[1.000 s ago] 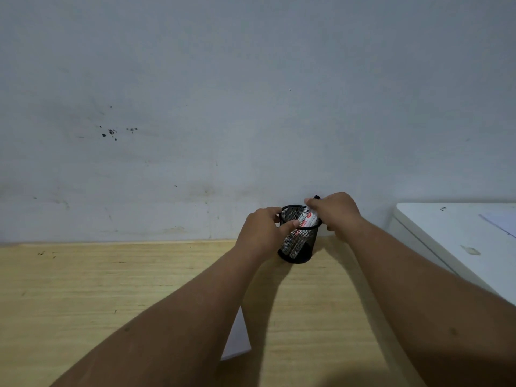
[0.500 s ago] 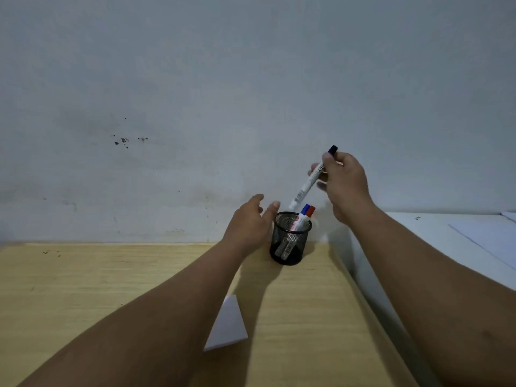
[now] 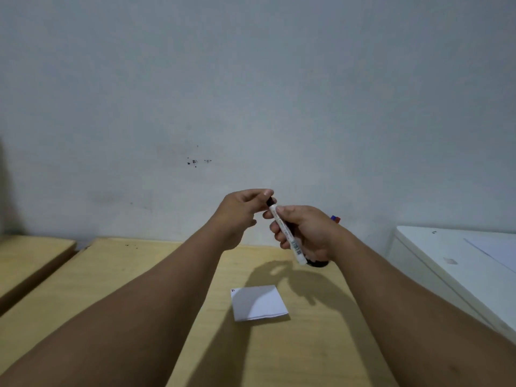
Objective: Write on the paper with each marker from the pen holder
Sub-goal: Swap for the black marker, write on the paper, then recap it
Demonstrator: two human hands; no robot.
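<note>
Above the light wooden table (image 3: 145,275), the right hand (image 3: 307,233) wraps the white-barrelled marker (image 3: 286,233), which slants from its black cap (image 3: 270,201) at 11 o'clock down to its butt at 5 o'clock, while the left hand (image 3: 240,213) pinches that cap between thumb and fingertips. At 6 o'clock from the hands a small white square of paper (image 3: 259,303) lies flat on the wood, partly in their shadow. At 3 o'clock from the right hand, red and blue marker caps (image 3: 336,219) peek out behind it, the black mesh pen holder (image 3: 318,263) shows only its base below the wrist, and a white cabinet top (image 3: 452,261) stands further out.
</note>
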